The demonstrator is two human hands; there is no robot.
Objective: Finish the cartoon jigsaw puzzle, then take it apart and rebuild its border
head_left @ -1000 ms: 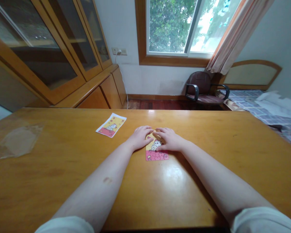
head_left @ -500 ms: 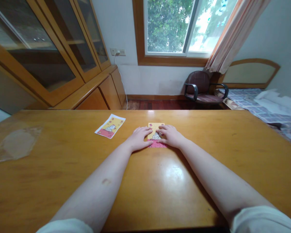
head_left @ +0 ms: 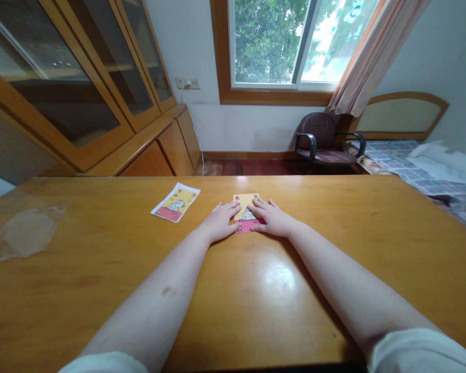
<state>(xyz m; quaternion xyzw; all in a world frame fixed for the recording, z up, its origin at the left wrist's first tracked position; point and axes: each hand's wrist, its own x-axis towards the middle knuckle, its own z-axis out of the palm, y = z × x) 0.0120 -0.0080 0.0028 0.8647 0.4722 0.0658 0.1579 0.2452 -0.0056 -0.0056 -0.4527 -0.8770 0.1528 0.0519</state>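
Observation:
A small jigsaw puzzle lies flat on the wooden table, yellow above and pink below, with a white cartoon animal in the middle. My left hand rests at its left edge, fingers spread and tips touching it. From the other side my right hand lies with fingers apart over the puzzle's right part, covering some of the picture. Left of my hands is a paper picture with a white border and a similar yellow and pink design, slightly askew.
A clear plastic bag lies at the left of the wooden table. Beyond the table's far edge are a glass-door cabinet at left, a dark red armchair and a bed at right.
The puzzle has shifted slightly left and away from me, turning a little. My right fingers have moved slightly left with it; my left hand has hardly moved.

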